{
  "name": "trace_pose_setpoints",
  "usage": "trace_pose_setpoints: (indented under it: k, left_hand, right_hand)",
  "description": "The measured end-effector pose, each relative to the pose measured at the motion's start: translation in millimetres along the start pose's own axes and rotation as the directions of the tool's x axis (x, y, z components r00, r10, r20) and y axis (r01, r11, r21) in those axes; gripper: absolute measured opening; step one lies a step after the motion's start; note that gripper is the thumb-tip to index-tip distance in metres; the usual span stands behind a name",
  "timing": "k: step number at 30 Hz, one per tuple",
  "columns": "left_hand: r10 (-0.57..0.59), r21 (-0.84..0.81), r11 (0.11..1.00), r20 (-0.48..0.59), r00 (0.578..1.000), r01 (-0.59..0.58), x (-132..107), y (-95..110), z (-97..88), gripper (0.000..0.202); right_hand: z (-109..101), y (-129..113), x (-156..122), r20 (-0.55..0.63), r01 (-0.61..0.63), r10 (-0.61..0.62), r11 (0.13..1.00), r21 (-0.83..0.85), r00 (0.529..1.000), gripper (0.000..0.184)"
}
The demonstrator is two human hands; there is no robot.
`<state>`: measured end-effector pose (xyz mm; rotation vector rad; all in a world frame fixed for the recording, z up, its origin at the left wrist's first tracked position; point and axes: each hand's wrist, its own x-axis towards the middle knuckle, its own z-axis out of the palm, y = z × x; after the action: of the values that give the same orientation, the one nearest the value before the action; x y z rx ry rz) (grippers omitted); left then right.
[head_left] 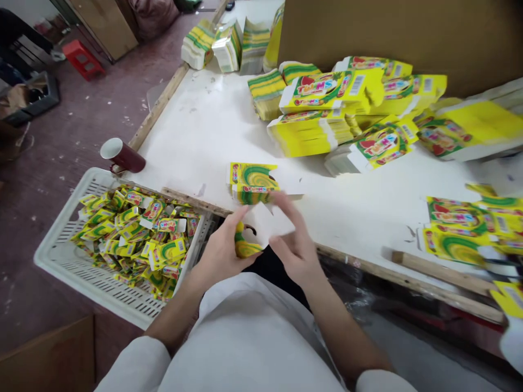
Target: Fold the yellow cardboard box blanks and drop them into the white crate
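Note:
My left hand (223,247) and my right hand (296,247) both grip one small yellow-and-green printed carton (261,228) just off the near edge of the white table (204,125); its white inner flaps face up between my fingers. The left fingers curl around its yellow end, while the right fingers pinch the white flap. Just beyond my hands, a short stack of flat yellow-green cartons (253,182) lies on the table.
A white plastic crate (57,245) at lower left holds several folded small cartons. A dark red mug (122,155) lies at the table's left edge. Piles of flat yellow cartons (322,109) cover the far and right table. A brown board (388,32) stands behind them.

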<state>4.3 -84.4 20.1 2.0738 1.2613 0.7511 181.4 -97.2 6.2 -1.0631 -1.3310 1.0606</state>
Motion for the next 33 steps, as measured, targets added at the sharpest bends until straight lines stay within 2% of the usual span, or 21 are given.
trace_pose_setpoints:
  k: [1,3,5,6,8,11,13,15,17,18,20,21,22,24,26,29,33]
  left_hand:
    - [0.055,0.007,0.998,0.0,0.999,-0.055,-1,0,2.7,0.087]
    - [0.143,0.019,0.99,0.008,0.99,-0.143,-1,-1,6.4,0.076]
    - [0.196,0.019,0.98,0.006,0.98,-0.197,-1,-2,8.1,0.062]
    - [0.21,0.012,0.978,0.002,0.978,-0.21,-1,-3,8.3,0.057]
    - [0.21,0.0,0.978,-0.007,0.978,-0.21,1,-4,7.5,0.054]
    - [0.175,-0.011,0.985,0.03,0.984,-0.175,5,-7,5.0,0.061]
    - [0.2,-0.016,0.98,0.047,0.979,-0.199,9,-9,4.5,0.064]
    - [0.204,-0.006,0.979,-0.018,0.979,-0.204,12,-11,5.8,0.069]
    - [0.108,0.031,0.994,-0.2,0.974,-0.104,14,-13,7.9,0.08]
    - [0.027,0.019,1.0,-0.292,0.956,-0.022,14,-14,8.7,0.087]
    - [-0.164,-0.122,0.985,-0.394,0.904,0.125,12,-14,8.9,0.09]
    - [-0.259,-0.25,0.953,-0.388,0.885,0.169,11,-14,8.0,0.086]
    - [-0.341,-0.389,0.901,-0.352,0.872,0.195,10,-13,6.7,0.081]
    - [-0.452,-0.6,0.771,-0.277,0.848,0.215,8,-10,3.0,0.067]
    - [-0.511,-0.684,0.695,-0.252,0.822,0.222,7,-5,-0.6,0.056]
    - [-0.547,-0.706,0.67,-0.261,0.795,0.229,8,1,-3.9,0.045]
    - [-0.554,-0.733,0.651,-0.278,0.785,0.2,10,2,-6.7,0.045]
  right_hand:
    - [3,4,0,0.078,-0.14,0.13,0.98,0.144,0.988,0.063]
    - [9,10,3,0.274,-0.39,0.305,0.85,0.354,0.912,0.056]
    - [11,15,6,0.422,-0.513,0.332,0.729,0.453,0.844,0.064]
    - [11,16,6,0.455,-0.524,0.314,0.712,0.468,0.833,0.072]
    - [9,17,6,0.418,-0.441,0.255,0.779,0.445,0.872,0.086]
    - [5,15,0,0.293,-0.133,0.075,0.974,0.182,0.953,0.089]
    - [4,13,-4,0.294,0.094,-0.073,0.994,-0.056,0.953,0.079]
    - [4,11,-5,0.289,0.24,-0.176,0.949,-0.206,0.941,0.069]
    - [4,11,-3,0.189,0.276,-0.229,0.919,-0.281,0.955,0.066]
    - [4,12,-1,0.101,0.257,-0.237,0.918,-0.303,0.966,0.064]
    - [3,13,3,-0.075,0.201,-0.237,0.925,-0.323,0.969,0.06]
    - [2,14,5,-0.118,0.193,-0.244,0.923,-0.333,0.963,0.058]
    - [1,15,6,-0.123,0.204,-0.262,0.913,-0.353,0.957,0.056]
    - [0,17,8,-0.044,0.272,-0.316,0.872,-0.407,0.948,0.053]
    - [-3,19,9,0.049,0.333,-0.349,0.83,-0.447,0.936,0.044]
    - [-9,17,10,0.103,0.356,-0.35,0.814,-0.458,0.931,0.033]
    - [-21,11,11,0.192,0.363,-0.311,0.847,-0.388,0.931,0.032]
